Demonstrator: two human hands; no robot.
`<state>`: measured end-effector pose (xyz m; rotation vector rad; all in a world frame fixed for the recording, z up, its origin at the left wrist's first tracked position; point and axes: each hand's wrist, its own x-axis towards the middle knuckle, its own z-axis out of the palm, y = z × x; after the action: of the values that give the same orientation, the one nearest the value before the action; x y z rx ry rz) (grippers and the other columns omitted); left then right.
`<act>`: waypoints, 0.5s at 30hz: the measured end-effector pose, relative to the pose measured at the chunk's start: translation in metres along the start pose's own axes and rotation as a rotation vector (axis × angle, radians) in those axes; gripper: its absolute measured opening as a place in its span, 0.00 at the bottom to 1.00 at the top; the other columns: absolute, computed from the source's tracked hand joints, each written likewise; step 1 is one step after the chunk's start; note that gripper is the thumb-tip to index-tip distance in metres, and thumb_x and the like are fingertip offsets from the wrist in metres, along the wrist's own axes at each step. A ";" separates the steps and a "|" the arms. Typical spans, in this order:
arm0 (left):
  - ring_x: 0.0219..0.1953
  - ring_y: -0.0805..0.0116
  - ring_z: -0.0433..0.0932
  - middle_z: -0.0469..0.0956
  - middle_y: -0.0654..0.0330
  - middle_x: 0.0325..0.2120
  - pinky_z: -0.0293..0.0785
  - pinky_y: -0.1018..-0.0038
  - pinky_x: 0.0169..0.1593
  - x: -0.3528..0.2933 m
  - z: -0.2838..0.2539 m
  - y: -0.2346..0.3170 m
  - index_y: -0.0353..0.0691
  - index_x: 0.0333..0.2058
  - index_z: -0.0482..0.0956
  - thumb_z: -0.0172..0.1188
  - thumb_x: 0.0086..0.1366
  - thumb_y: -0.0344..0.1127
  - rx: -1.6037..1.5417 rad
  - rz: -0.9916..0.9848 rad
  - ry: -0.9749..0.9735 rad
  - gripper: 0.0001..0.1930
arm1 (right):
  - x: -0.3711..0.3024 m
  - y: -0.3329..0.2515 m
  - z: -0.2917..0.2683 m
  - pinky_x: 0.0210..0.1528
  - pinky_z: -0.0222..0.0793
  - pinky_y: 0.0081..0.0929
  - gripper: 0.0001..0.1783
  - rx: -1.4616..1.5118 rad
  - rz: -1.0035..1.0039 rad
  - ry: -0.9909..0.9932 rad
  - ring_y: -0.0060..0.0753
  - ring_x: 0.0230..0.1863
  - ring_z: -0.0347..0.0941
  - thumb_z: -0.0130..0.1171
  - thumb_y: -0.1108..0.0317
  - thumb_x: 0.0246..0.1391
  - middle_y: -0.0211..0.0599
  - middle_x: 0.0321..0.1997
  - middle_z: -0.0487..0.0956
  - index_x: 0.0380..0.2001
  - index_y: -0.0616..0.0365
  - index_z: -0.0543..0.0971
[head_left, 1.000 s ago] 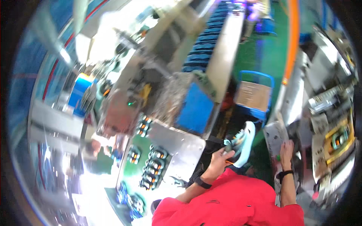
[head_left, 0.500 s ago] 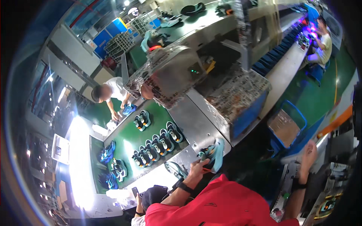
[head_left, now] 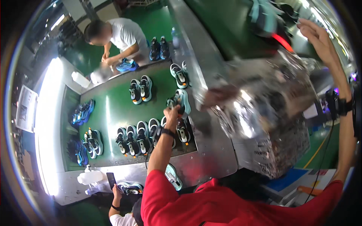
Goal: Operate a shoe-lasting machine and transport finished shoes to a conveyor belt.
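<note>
My left hand (head_left: 172, 112) is closed on a black and light-blue sneaker (head_left: 183, 101), held over the right side of the green tabletop (head_left: 109, 113). Below it, a row of black and white sneakers (head_left: 142, 136) with orange tabs stands near the table's front edge. At the upper right my right hand (head_left: 318, 41) is raised, fingers stretched out and holding nothing. Nearest to it is a blurred light-blue and dark shoe (head_left: 264, 22) with a red strip, on a green conveyor surface. A lone light-blue sneaker (head_left: 173, 177) lies at the metal front edge.
A foil-wrapped machine box (head_left: 260, 109) stands between my arms. Across the table a person in white (head_left: 124, 35) handles a blue shoe (head_left: 127, 65). Another person's hand (head_left: 117, 193) holds a phone at the front. Blue shoes (head_left: 83, 112) line the left side, beside a bright lamp (head_left: 49, 128).
The view has swung toward the table. My left hand has carried the sneaker from the near metal edge out over the green top. My right hand has risen toward the conveyor shoe.
</note>
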<state>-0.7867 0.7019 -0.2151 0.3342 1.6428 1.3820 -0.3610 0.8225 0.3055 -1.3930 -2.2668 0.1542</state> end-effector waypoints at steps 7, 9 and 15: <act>0.46 0.40 0.75 0.75 0.38 0.45 0.72 0.55 0.49 0.155 0.057 0.011 0.28 0.55 0.63 0.62 0.49 0.33 0.608 0.388 0.157 0.33 | 0.117 -0.032 0.039 0.41 0.70 0.32 0.30 0.319 0.344 -0.225 0.33 0.38 0.76 0.62 0.51 0.49 0.38 0.40 0.80 0.49 0.62 0.75; 0.49 0.38 0.73 0.70 0.37 0.49 0.70 0.54 0.50 0.166 0.066 0.002 0.28 0.56 0.59 0.60 0.50 0.31 0.689 0.428 0.164 0.34 | 0.129 -0.043 0.039 0.41 0.72 0.32 0.26 0.494 0.447 -0.343 0.34 0.37 0.76 0.63 0.56 0.49 0.40 0.38 0.81 0.45 0.66 0.76; 0.60 0.36 0.60 0.60 0.33 0.57 0.58 0.56 0.63 0.125 0.032 -0.046 0.25 0.63 0.51 0.61 0.54 0.31 0.623 0.797 0.177 0.41 | 0.140 -0.045 0.052 0.43 0.73 0.32 0.24 0.686 0.360 -0.408 0.40 0.40 0.77 0.62 0.62 0.53 0.48 0.40 0.80 0.45 0.72 0.73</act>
<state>-0.8123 0.7948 -0.3126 1.3789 2.1896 1.4238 -0.4729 0.9302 0.3207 -1.4318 -1.9134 1.2989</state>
